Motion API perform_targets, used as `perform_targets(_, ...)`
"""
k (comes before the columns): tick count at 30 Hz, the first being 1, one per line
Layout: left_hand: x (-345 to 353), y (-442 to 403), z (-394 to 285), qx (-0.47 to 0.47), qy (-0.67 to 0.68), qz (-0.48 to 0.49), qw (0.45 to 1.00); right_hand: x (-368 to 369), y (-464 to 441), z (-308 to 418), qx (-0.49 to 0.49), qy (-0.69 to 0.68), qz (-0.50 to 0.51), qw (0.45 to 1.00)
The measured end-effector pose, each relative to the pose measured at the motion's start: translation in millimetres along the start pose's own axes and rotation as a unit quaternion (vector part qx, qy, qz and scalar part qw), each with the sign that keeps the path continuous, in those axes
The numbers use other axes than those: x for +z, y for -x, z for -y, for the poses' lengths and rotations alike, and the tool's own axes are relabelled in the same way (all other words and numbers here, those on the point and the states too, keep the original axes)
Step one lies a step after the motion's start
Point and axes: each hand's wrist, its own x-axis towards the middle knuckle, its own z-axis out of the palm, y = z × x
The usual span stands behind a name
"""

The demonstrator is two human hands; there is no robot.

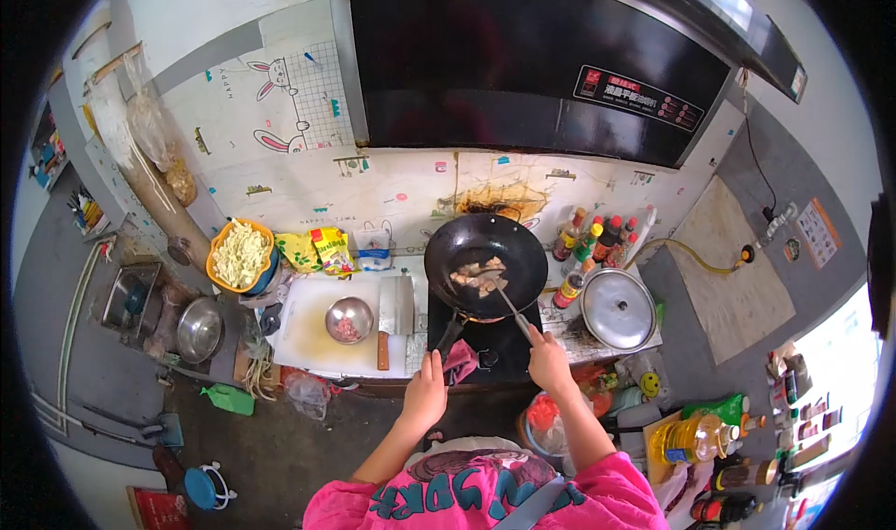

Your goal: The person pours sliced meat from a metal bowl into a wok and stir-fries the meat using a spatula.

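Note:
My left hand (427, 392) is closed around the end of the handle of a black wok (448, 287), which sits on the stove (495, 348). With my right hand (549, 360) I grip a metal spatula (515, 313); its blade reaches down into the wok. Pieces of pale, partly browned meat (474, 274) lie around the blade in the middle of the wok. A dark red cloth (460, 360) is beside the wok handle, close to my left hand.
Left of the stove, a cutting board (303, 320) bears a steel bowl (349, 310) with pinkish bits and a cleaver (397, 306). Behind stands an orange basket (213, 267) of shredded pale vegetable. Sauce bottles (588, 241) and a lidded pot (618, 310) stand right; a range hood (523, 73) hangs above.

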Motion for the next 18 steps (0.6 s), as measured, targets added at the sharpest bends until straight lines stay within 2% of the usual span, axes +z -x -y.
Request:
perform_targets(8, -4, 1, -1, 0.0, 0.003, -0.006, 1.0, 32, -19, -7, -0.014, 0.028, 0.001, 0.999)
perform_targets(13, -1, 1, 0, -0.005, -0.003, 0.002, 1.0, 3, -8, -7, -0.002, 0.027, -0.01, 1.0)
perform_targets(18, 0, 0, -2, -0.005, -0.02, -0.003, 1.0, 9, -19, -13, -0.025, 0.029, -0.037, 0.999)
